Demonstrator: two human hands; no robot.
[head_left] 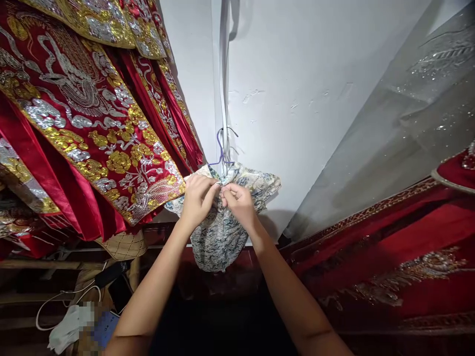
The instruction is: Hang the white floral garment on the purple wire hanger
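A pale blue-and-cream patterned garment hangs on a purple wire hanger against the white wall. My left hand and my right hand meet at its collar, just below the hanger hook. Both pinch the fabric at the neckline, fingertips close together. The garment's lower part droops between my forearms.
Red robes with gold and silver embroidery hang at the left. More red embroidered cloth under a clear plastic cover hangs at the right. Below left lie a white cable, white cloth and a woven item.
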